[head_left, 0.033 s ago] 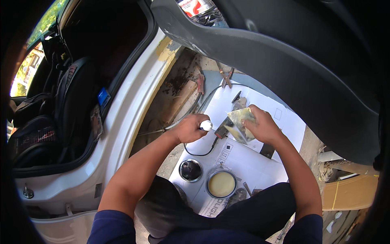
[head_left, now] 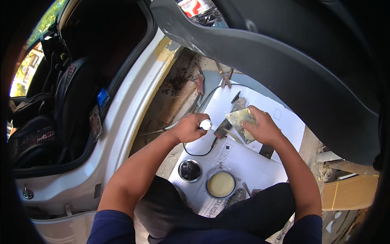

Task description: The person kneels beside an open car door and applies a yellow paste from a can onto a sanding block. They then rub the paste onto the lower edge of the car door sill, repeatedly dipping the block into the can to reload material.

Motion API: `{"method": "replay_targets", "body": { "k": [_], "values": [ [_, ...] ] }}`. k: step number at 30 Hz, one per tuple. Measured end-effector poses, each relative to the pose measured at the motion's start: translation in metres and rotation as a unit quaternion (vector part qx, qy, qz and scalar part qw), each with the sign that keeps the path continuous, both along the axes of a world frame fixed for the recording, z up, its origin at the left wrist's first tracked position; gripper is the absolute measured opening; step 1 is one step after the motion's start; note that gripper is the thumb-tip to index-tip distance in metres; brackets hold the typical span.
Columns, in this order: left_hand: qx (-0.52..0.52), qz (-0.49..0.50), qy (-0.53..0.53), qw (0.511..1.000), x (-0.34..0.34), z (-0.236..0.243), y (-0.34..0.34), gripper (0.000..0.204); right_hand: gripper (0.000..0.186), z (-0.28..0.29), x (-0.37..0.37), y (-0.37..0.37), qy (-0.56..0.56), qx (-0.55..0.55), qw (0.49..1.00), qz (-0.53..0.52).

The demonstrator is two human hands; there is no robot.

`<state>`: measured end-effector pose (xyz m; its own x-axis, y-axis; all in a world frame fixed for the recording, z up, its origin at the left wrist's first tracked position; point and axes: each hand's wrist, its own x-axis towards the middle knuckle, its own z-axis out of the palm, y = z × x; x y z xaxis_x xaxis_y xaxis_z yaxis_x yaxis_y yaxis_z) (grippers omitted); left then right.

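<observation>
My left hand (head_left: pixel 187 128) is closed around a small white tube (head_left: pixel 206 125), its tip pointing right. My right hand (head_left: pixel 262 128) grips a flat plate smeared with yellowish filler (head_left: pixel 239 118), held just right of the tube over a white cardboard sheet (head_left: pixel 252 162). Below the hands, on the sheet, stand an open round can of cream-coloured filler (head_left: pixel 221 184) and its dark lid (head_left: pixel 190 170). A dark-handled tool (head_left: pixel 222 129) lies under the plate.
A black cable (head_left: pixel 199 152) loops across the sheet. Pliers (head_left: pixel 226 77) lie beyond it. The white car sill (head_left: pixel 130 118) and the open doorway with seats (head_left: pixel 61 105) are at the left. A grey door panel (head_left: pixel 284 61) overhangs, holding a bottle (head_left: pixel 201 10).
The filler-smeared plate in my right hand has tilted and shifted slightly upward. My left hand with the tube has stayed put.
</observation>
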<state>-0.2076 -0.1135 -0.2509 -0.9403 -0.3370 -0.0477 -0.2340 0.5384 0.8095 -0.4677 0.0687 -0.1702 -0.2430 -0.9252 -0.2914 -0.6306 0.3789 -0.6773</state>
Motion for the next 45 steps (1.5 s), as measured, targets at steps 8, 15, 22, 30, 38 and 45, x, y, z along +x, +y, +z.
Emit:
{"method": "replay_targets", "body": {
  "k": [8,15,22,30,38,45],
  "values": [
    [-0.053,-0.001,0.035,0.998,-0.019,0.021,0.007,0.024,0.052,0.008,0.012,0.003,-0.048,-0.017,0.999,-0.011],
    [-0.064,0.007,0.011,0.998,-0.019,0.031,0.009,0.023,0.037,0.015,0.022,-0.003,-0.031,-0.039,0.999,0.005],
    [-0.097,0.0,0.033,0.995,-0.02,0.027,0.009,0.023,0.032,0.019,0.025,-0.006,-0.024,-0.043,0.999,0.016],
    [-0.117,0.003,0.015,0.993,-0.022,0.026,0.01,0.024,0.029,0.026,0.032,-0.004,0.027,-0.053,0.998,0.03],
    [-0.184,0.029,-0.005,0.983,-0.015,0.022,0.017,0.016,0.033,0.015,0.04,-0.009,0.01,-0.036,0.998,0.053],
    [-0.255,0.08,0.063,0.962,-0.019,0.031,0.02,0.02,0.028,-0.025,0.033,-0.014,-0.51,0.056,0.844,-0.154]
  ]
}}
